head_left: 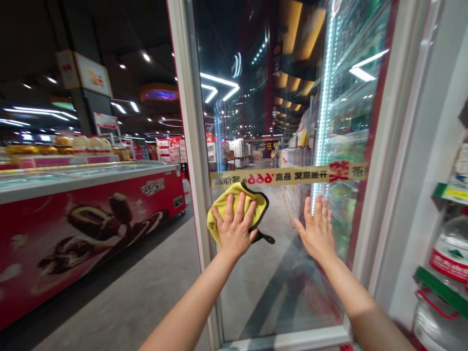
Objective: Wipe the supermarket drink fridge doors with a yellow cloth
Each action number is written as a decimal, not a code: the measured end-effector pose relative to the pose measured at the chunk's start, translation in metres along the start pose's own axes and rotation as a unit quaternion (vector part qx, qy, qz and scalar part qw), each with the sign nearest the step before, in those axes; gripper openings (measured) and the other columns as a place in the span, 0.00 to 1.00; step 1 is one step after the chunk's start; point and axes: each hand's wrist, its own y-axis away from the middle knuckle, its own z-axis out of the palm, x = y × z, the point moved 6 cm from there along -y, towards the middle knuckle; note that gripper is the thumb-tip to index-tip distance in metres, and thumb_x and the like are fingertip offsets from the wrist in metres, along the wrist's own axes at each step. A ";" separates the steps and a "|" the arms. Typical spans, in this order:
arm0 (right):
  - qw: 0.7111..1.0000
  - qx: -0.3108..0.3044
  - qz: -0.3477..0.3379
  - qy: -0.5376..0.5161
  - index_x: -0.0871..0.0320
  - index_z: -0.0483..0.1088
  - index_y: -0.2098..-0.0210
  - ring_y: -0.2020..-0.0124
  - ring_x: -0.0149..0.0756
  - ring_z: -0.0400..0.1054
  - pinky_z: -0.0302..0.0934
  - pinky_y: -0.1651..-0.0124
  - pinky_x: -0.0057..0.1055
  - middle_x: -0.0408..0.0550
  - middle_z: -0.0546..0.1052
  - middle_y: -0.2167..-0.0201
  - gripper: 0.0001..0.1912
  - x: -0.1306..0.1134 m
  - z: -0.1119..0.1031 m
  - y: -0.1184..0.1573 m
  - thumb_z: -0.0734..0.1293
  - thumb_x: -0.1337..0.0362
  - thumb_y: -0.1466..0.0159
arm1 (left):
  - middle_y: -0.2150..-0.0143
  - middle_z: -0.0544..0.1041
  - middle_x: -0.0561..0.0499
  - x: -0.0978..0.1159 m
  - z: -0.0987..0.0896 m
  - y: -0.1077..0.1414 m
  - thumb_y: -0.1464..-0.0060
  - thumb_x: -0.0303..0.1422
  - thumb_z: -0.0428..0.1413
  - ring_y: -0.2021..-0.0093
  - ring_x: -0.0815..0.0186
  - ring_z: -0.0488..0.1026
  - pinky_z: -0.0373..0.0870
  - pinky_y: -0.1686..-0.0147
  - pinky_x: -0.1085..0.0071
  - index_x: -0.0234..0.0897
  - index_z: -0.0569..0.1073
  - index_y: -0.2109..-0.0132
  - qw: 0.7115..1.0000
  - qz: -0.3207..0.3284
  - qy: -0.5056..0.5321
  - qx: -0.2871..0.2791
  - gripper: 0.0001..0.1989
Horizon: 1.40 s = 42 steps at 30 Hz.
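Observation:
My left hand (236, 224) presses a yellow cleaning cloth (216, 208) with black edging and a black hanging loop against the glass door (270, 278). Its fingers are spread over the cloth, near the door's left frame and just under a tan sticker strip (303, 174) with mirrored lettering. To the right, my right hand (318, 226) is raised with fingers stretched and holds nothing. It is close to the same pane, but I cannot tell whether it touches the glass. The pane shows reflections of shelves and lights.
A pale door frame (192, 122) surrounds the pane. On the left stands a red chest freezer (91, 234) with ice cream pictures. Shelving with large water bottles (451, 243) and green shelf edges is close on the right. Grey floor (146, 292) runs between freezer and door.

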 end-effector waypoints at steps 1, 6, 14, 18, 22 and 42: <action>1.000 0.005 0.001 0.001 0.53 0.20 0.27 0.24 0.60 0.25 0.48 0.31 0.64 0.54 0.21 0.25 0.45 -0.001 0.001 0.001 0.58 0.52 0.27 | 0.26 0.54 0.45 0.003 0.001 0.010 0.47 0.51 0.61 0.24 0.45 0.35 0.18 0.33 0.33 0.49 0.58 0.28 1.000 0.021 -0.001 0.002 0.43; 0.999 0.039 0.013 0.002 0.55 0.23 0.26 0.24 0.60 0.26 0.45 0.31 0.67 0.54 0.22 0.25 0.45 -0.002 0.010 0.004 0.57 0.51 0.28 | 0.26 0.55 0.52 0.006 0.001 0.009 0.45 0.50 0.59 0.23 0.51 0.32 0.18 0.33 0.34 0.52 0.56 0.28 0.991 0.130 0.000 -0.023 0.41; 0.997 0.075 0.001 0.006 0.57 0.26 0.26 0.24 0.60 0.29 0.45 0.30 0.66 0.54 0.24 0.24 0.44 -0.002 0.010 0.008 0.57 0.50 0.28 | 0.25 0.53 0.46 0.002 -0.007 0.019 0.46 0.50 0.61 0.24 0.44 0.38 0.26 0.29 0.38 0.46 0.63 0.31 0.999 0.021 -0.018 0.028 0.39; 0.997 0.076 -0.009 -0.001 0.57 0.27 0.25 0.24 0.62 0.31 0.45 0.31 0.67 0.55 0.26 0.24 0.45 -0.002 0.009 0.009 0.59 0.50 0.29 | 0.28 0.61 0.55 0.019 0.008 0.063 0.38 0.37 0.58 0.25 0.55 0.48 0.42 0.26 0.50 0.47 0.67 0.34 0.986 0.154 -0.013 0.058 0.26; 0.998 0.061 -0.006 -0.014 0.55 0.26 0.26 0.25 0.63 0.32 0.45 0.31 0.67 0.56 0.27 0.24 0.46 -0.001 0.008 0.008 0.60 0.51 0.30 | 0.29 0.64 0.54 0.004 0.001 0.038 0.35 0.31 0.55 0.27 0.60 0.55 0.50 0.26 0.58 0.45 0.68 0.36 0.975 0.206 -0.014 0.078 0.22; 0.998 0.066 -0.004 -0.025 0.54 0.27 0.25 0.25 0.64 0.35 0.48 0.32 0.67 0.56 0.28 0.24 0.46 -0.001 0.006 0.009 0.61 0.53 0.30 | 0.26 0.56 0.42 -0.071 -0.044 -0.031 0.44 0.40 0.60 0.27 0.51 0.55 0.33 0.26 0.46 0.43 0.61 0.30 0.998 0.009 -0.067 0.008 0.36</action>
